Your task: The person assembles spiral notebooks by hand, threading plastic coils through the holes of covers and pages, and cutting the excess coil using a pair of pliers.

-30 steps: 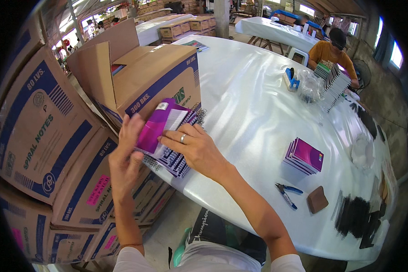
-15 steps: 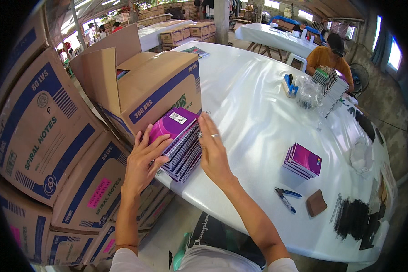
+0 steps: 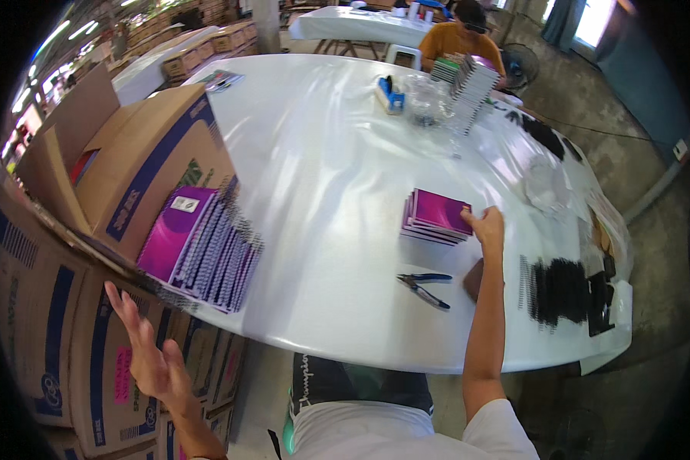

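A stack of purple spiral notebooks [image 3: 178, 234] leans against the open cardboard box at the left, its wire spines turned toward the table's middle. My left hand [image 3: 149, 356] hangs open off the table's front edge, fingers stretched and apart from the stack. At the right, my right hand [image 3: 487, 226] pinches the right corner of a smaller pile of purple notebooks [image 3: 439, 208], thumb on the top cover. How many notebooks it grips cannot be seen. In front of that pile lie dark-handled cutting pliers [image 3: 423, 290]. A brown block [image 3: 474, 281] is partly hidden by my right forearm.
The open box [image 3: 157, 146] stands at the table's left edge, above more stacked cartons [image 3: 92, 368]. Black wire spirals [image 3: 560, 291] lie at the right. Across the white table [image 3: 322, 192], a person in orange [image 3: 452, 46] sits behind notebooks [image 3: 471, 88] and clear plastic [image 3: 427, 100].
Both hands have left the large notebook stack. My left hand dropped down and left; my right hand moved right to the smaller pile. The view has swung to the right.
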{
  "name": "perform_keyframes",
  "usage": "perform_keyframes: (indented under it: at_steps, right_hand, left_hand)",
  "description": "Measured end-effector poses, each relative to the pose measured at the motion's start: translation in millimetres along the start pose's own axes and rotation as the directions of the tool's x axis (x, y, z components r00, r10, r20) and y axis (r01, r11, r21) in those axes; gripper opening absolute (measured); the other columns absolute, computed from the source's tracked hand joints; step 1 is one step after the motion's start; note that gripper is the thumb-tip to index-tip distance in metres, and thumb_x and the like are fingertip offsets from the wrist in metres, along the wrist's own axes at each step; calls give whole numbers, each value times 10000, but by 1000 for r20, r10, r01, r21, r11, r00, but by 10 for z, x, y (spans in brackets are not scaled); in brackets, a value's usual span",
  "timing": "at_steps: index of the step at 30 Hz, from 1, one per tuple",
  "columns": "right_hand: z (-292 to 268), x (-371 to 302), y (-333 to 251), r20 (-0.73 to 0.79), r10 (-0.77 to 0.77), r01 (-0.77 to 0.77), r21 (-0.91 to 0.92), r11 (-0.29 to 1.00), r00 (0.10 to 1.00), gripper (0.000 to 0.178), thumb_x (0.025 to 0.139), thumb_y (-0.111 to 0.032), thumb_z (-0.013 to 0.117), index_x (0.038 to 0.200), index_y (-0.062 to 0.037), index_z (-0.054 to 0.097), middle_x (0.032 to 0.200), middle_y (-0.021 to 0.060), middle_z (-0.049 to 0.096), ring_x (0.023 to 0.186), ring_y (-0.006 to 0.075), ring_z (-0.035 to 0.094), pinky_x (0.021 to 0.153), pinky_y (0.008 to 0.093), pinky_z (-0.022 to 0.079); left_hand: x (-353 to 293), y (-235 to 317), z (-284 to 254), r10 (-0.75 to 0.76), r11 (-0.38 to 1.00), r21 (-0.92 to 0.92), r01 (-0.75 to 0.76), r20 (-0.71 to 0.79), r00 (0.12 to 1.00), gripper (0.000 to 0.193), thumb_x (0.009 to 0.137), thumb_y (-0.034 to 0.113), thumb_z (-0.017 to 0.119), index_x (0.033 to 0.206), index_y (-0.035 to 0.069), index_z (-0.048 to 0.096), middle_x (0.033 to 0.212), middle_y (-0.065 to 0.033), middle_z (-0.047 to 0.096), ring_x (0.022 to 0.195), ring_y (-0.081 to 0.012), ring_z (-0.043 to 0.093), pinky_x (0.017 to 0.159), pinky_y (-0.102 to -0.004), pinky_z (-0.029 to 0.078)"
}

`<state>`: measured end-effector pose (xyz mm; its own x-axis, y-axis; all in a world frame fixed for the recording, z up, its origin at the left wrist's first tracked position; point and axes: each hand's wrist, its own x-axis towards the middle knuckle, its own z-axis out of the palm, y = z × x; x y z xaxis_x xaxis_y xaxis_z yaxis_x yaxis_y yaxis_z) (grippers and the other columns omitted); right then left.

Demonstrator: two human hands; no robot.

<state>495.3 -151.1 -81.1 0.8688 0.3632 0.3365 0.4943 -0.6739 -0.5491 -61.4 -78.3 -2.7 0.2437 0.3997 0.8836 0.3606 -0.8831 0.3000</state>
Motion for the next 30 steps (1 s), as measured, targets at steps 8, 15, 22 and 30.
perform_keyframes:
  at_steps: [8, 15, 22, 30]
  right_hand:
    - [-6, 113, 395, 277, 10, -167, 549, 819, 961, 196, 766, -77, 776, 862, 52, 665, 720, 81, 651, 596, 156, 610, 558, 299, 494]
    - [-98, -1722, -248, 464, -21, -464, 882, -88, 886, 224, 853, -28, 728, 1036, -37, 599, 983, 36, 650, 879, 141, 629, 803, 305, 529]
    - [-228, -1769, 156, 425, -64, -402, 888, 223, 903, 143, 869, -47, 703, 991, -48, 629, 936, 40, 657, 884, 124, 616, 822, 278, 505]
    - [-527, -232, 1874, -219, -232, 113, -448, 887, 948, 246, 872, -225, 676, 892, 13, 617, 834, 167, 626, 876, 347, 611, 802, 459, 478]
  left_hand:
    - [100, 652, 1155, -29, 957, -260, 129, 357, 934, 726, 801, -6, 684, 1461, 80, 393, 1543, -219, 309, 1457, -443, 154, 1183, -510, 147]
    - [-18, 1020, 2344, -428, 311, -684, 660, 519, 740, 859, 940, 331, 630, 1548, 41, 98, 1584, -180, 220, 1461, -274, 223, 1180, -364, 183]
    - [-29, 1135, 2403, -366, 299, -719, 627, 521, 771, 507, 1016, 284, 510, 1456, 57, 403, 1356, -175, 561, 1184, -240, 595, 977, -300, 450]
    - [-111, 1073, 2391, 95, 995, -86, -53, 977, 193, 624, 958, 257, 548, 1509, 136, 280, 1011, -164, 692, 681, -389, 651, 615, -495, 500]
